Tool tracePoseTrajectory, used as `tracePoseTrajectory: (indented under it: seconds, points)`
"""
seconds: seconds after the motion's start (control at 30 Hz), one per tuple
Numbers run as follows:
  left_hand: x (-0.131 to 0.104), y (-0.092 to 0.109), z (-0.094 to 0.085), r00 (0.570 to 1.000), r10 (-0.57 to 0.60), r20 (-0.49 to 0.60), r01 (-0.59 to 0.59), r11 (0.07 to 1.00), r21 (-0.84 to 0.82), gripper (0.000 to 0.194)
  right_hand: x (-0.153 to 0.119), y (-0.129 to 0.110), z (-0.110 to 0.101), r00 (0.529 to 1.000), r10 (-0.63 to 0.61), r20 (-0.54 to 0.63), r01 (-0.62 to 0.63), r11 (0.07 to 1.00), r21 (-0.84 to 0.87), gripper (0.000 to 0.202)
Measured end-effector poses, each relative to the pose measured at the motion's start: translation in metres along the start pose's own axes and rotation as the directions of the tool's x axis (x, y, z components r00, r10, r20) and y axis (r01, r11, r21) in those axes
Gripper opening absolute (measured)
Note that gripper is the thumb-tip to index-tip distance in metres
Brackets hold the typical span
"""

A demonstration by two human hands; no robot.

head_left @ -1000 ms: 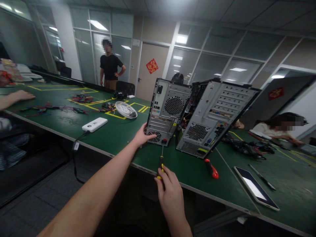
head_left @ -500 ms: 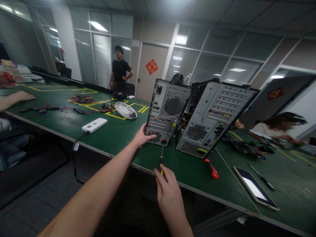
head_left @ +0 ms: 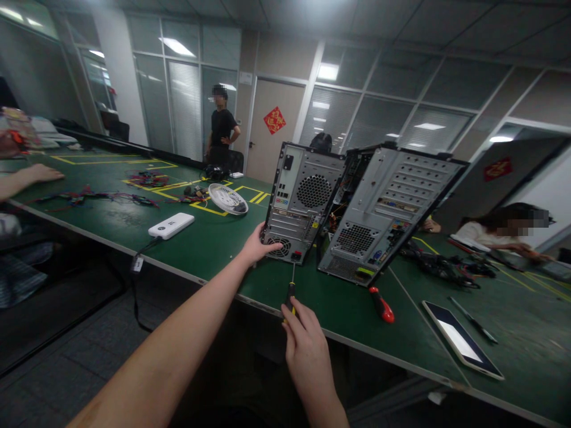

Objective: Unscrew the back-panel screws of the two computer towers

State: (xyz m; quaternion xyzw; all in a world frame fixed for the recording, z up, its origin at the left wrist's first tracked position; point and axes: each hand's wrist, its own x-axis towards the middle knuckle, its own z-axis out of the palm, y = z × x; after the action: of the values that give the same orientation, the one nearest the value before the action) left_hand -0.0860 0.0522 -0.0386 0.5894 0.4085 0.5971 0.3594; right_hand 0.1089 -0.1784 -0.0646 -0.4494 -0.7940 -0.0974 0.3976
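Observation:
Two computer cases stand upright on the green table, their backs toward me. My left hand (head_left: 259, 245) grips the lower left edge of the left computer case (head_left: 292, 223), its thumb lying across the small fan grille. In my right hand (head_left: 307, 345) is a screwdriver (head_left: 291, 289) with a black and yellow handle. The shaft points up to the bottom edge of that case, by the red power switch; the exact contact of the tip is too small to tell. Beside it, the right computer case (head_left: 383, 220) leans slightly, with nobody touching it.
A red and black-handled tool (head_left: 382, 305), a phone (head_left: 461, 339) and a pen (head_left: 473, 321) lie to the right, bundled cables (head_left: 446, 264) behind. Leftward are a white power bank (head_left: 172, 226), a white perforated basket (head_left: 227, 199) and wires. Other people are around the table (head_left: 214, 255).
My right hand has shifted and turned slightly on the screwdriver handle. The left hand and both cases look unmoved. A standing person in the background has moved a little rightward.

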Motion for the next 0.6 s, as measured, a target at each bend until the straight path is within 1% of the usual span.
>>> tracePoseTrajectory:
  seconds: [0.07,0.2,0.37,0.6]
  points:
    - [-0.0001,0.0005,-0.0001,1.000,-0.006,0.003,0.006,1.000,-0.008,0.106,-0.0008,0.0011,0.0006,1.000,0.005,-0.009,-0.005,1.000,0.000,0.038]
    - [-0.0001,0.0009,-0.0005,1.000,0.002,0.000,-0.002,1.000,0.018,0.104,-0.0031,0.0039,0.0028,0.998,0.055,-0.023,-0.055,0.998,-0.002,0.033]
    - [0.0002,0.0001,-0.0006,1.000,0.003,0.005,-0.003,1.000,0.027,0.104,-0.0037,0.0038,0.0035,0.995,0.092,-0.025,-0.092,0.996,0.003,0.030]
    - [-0.0013,0.0031,-0.0007,1.000,-0.006,0.004,0.006,1.000,0.008,0.104,-0.0028,0.0026,0.0011,0.995,0.097,-0.015,-0.096,0.995,0.011,0.029]
